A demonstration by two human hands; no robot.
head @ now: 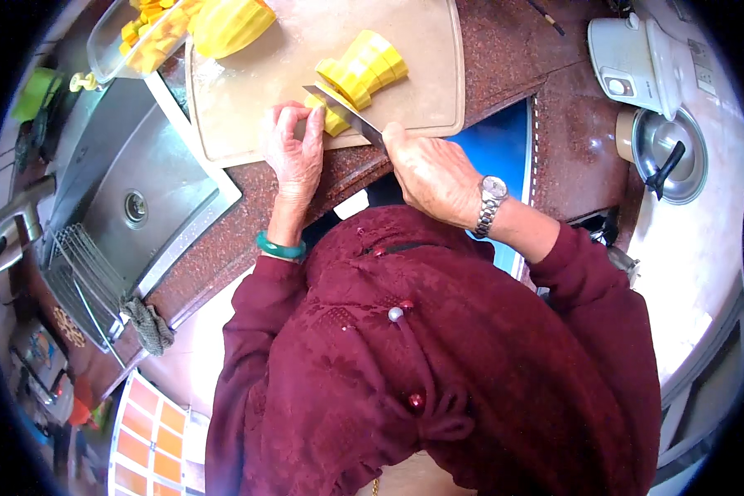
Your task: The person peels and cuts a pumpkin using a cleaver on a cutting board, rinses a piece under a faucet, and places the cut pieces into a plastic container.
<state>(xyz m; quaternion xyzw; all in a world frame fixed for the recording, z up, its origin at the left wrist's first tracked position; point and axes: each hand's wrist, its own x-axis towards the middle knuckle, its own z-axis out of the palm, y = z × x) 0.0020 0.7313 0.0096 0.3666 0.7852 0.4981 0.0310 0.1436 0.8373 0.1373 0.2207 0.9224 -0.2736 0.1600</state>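
In my right hand I grip a kitchen knife, its blade pointing up and to the left. The blade lies along a cut in peeled yellow squash, between a front piece and the larger sliced chunk behind it. The thumb and fingertips of my left hand hold the left end of the front piece; the exact contact is partly hidden. All this rests on a beige cutting board. Another large peeled squash piece sits at the board's far left.
Left of the board is a steel sink with a wire rack. A clear container of squash cubes stands at the upper left. On the right are a white cooker and a steel bowl with a black-handled utensil.
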